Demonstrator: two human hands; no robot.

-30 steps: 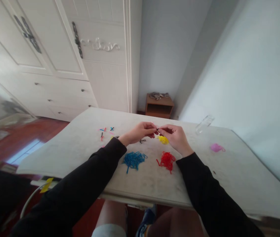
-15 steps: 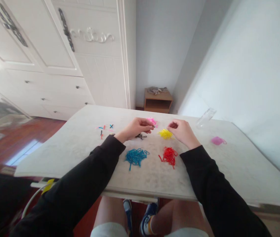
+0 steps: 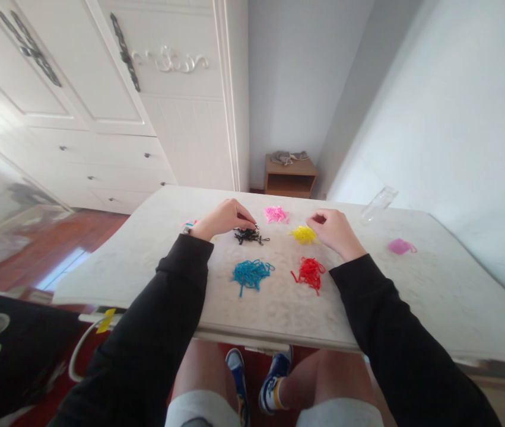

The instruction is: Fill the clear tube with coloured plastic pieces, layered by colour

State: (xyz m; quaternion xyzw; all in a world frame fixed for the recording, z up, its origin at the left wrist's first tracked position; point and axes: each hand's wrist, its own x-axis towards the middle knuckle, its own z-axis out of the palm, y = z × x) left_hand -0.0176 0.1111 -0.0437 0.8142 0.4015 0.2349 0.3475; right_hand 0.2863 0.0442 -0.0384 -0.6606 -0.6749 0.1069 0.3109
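My left hand is low over a pile of short black strands, its thumb and fingers pinched at the pile's upper edge. A bit of black shows at its fingertips. My right hand hovers beside the yellow pile, thumb and index finger pressed together; whatever they hold, if anything, is too small to make out. Pink pieces lie in a heap beyond and between the hands. Closer to me are a heap of blue strands and one of red strands.
A few coloured pieces lie left of my left wrist, partly hidden by it. On the right are a clear plastic bottle or tube and a flat pink-purple item. The white table meets the wall at right.
My left hand has moved left from near the pink heap, where a small black piece showed at its fingertips, to the black pile. My right hand stays by the yellow pile. The view shifted slightly.
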